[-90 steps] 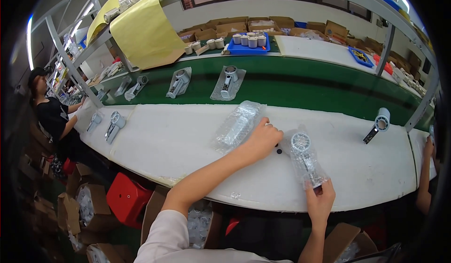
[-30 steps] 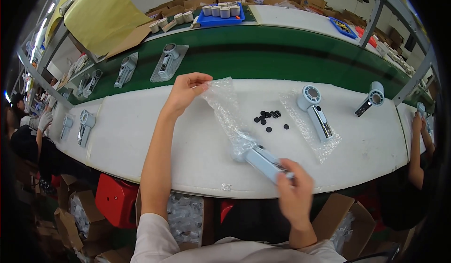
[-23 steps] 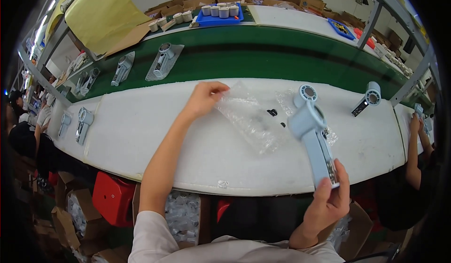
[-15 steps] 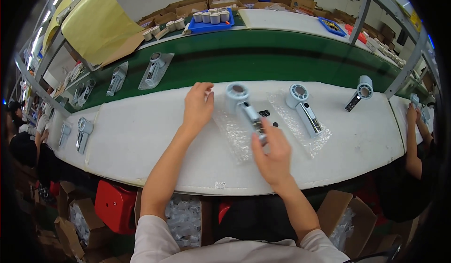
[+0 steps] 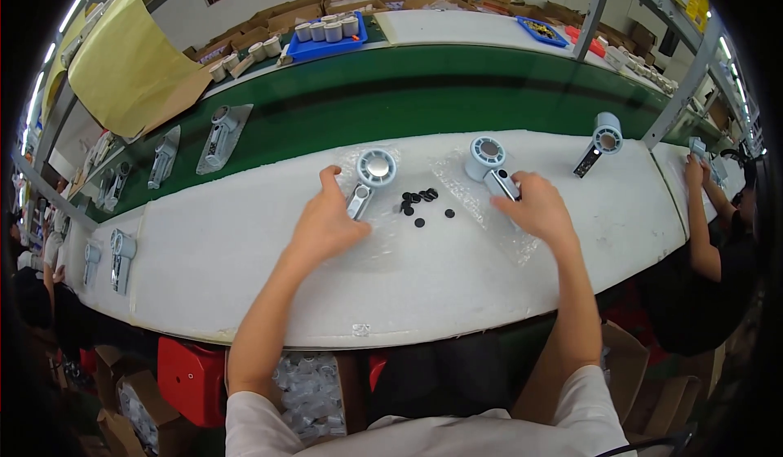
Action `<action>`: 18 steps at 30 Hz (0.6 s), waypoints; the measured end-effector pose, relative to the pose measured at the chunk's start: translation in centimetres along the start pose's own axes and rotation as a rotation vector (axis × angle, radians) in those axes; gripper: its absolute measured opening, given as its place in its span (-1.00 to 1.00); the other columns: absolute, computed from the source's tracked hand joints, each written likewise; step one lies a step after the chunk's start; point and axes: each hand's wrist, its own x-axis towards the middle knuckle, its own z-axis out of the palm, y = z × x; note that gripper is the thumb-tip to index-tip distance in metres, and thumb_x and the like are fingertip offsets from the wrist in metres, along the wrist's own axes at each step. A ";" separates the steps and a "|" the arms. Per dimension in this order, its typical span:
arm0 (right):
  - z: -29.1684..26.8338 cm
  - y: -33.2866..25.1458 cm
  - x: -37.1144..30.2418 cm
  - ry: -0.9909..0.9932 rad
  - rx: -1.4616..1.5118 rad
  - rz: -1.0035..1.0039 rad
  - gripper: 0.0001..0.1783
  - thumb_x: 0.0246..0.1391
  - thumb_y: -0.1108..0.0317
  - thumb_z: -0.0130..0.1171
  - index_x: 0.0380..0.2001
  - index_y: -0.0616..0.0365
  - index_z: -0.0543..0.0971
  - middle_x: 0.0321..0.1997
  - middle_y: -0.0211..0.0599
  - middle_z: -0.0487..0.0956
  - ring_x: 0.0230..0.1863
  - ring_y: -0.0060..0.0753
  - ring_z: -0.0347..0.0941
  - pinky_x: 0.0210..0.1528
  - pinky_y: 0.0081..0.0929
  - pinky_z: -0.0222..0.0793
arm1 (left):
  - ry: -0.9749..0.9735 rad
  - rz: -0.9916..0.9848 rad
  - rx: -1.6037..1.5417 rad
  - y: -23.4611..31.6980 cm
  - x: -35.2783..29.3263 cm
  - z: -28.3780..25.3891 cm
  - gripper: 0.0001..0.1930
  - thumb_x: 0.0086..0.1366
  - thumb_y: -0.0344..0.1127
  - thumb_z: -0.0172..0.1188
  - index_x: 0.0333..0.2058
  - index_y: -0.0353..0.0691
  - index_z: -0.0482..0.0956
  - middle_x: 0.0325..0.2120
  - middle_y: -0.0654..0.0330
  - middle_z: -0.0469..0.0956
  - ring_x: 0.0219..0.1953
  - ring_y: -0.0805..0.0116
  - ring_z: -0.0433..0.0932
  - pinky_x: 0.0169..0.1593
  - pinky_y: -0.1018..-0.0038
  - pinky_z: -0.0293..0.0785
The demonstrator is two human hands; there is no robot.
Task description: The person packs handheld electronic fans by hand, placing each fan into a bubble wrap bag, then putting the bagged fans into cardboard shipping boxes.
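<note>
Two light-blue handheld fans with round heads and silver handles lie before me on the white table, each over a bubble-wrap bag. My left hand (image 5: pixel 326 219) is around the lower handle of the left fan (image 5: pixel 377 168), index finger and thumb on either side; the handle's end is hidden. With thumb and fingers my right hand (image 5: pixel 534 208) grips the handle of the right fan (image 5: pixel 488 153), covering its lower part. Several small black discs (image 5: pixel 419 199) lie between the two fans. The bubble-wrap bag (image 5: pixel 466 192) on the right shows beside the fan.
Another fan (image 5: pixel 607 135) stands at the right, and more fans (image 5: pixel 121 253) are at the left. Bagged fans (image 5: pixel 218 135) lie on the green conveyor belt (image 5: pixel 457 90) behind. A blue tray (image 5: pixel 298 51) holds white cylindrical parts. Co-workers sit at both sides; a metal post (image 5: pixel 689 90) rises at right.
The left fan has passed from my right hand to my left, its handle now pointing lower left. My right hand has moved right onto the other fan. The view has shifted rightward.
</note>
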 end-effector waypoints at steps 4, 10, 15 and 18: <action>0.9 2.6 1.6 -0.065 0.359 0.036 -0.61 -0.09 0.36 0.19 -0.17 0.35 0.49 -0.36 -0.12 0.53 -0.41 -0.20 0.43 -0.34 -0.37 0.37 | 0.024 0.180 0.129 -2.5 1.2 0.5 -0.39 -0.02 -0.36 0.21 0.04 -0.35 0.20 -0.43 0.00 0.51 -0.45 0.04 0.52 -0.29 0.33 0.48; 1.3 1.7 0.0 -0.109 1.179 -0.076 -0.53 -0.10 0.44 0.07 -0.04 0.33 0.37 -0.38 -0.07 0.51 -0.49 -0.24 0.40 -0.39 -0.42 0.34 | -0.256 -0.059 -0.819 0.9 0.1 0.3 -0.65 0.13 -0.42 0.10 -0.09 -0.31 0.31 -0.32 0.05 0.48 -0.38 0.23 0.52 -0.24 0.41 0.46; 2.3 2.7 0.0 -0.492 1.806 -0.071 -0.54 -0.02 0.45 -0.02 0.01 0.28 0.30 -0.37 -0.07 0.50 -0.50 -0.30 0.40 -0.41 -0.46 0.32 | -0.355 0.006 -1.415 -0.6 -0.1 2.5 -0.58 0.20 -0.44 0.01 0.06 -0.29 0.27 -0.22 0.06 0.44 -0.30 0.30 0.50 -0.22 0.38 0.48; 2.5 0.9 -0.5 -0.427 1.730 -0.114 -0.58 0.02 0.46 -0.07 0.00 0.28 0.31 -0.35 -0.07 0.50 -0.47 -0.27 0.43 -0.40 -0.43 0.36 | -0.317 0.025 -1.375 0.0 -0.2 2.8 -0.60 0.21 -0.43 0.00 0.05 -0.29 0.27 -0.22 0.07 0.45 -0.29 0.30 0.50 -0.22 0.39 0.48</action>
